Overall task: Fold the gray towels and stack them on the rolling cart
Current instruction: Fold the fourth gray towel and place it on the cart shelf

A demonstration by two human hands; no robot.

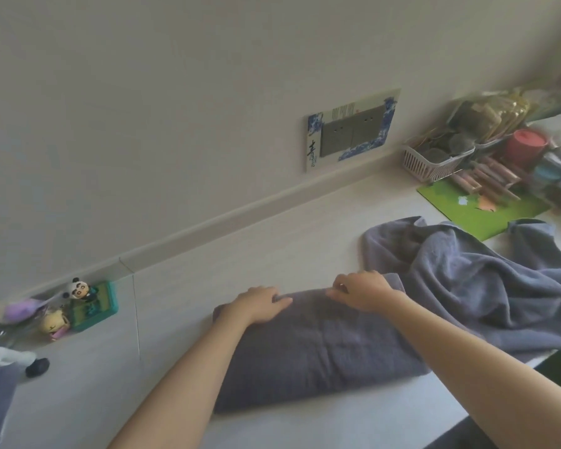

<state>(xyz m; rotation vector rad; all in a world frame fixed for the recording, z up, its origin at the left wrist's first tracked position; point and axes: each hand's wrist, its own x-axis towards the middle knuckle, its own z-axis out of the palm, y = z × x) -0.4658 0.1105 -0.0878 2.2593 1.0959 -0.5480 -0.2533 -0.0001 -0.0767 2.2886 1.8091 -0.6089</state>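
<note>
while the folded dark gray terry towel (318, 348) lies on the pale countertop (337, 422), the left hand (261, 304) and right hand (361, 291) pinch its far edge with curled fingers; a crumpled gray towel (473, 280) touches its right end.

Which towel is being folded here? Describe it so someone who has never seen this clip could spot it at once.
On the pale counter along the wall, look at the near edge in the middle. The folded towel lies there as a flat dark gray block, with the left hand and right hand at its far edge. The towel heap beside it is lighter, bluish and rumpled.
</note>
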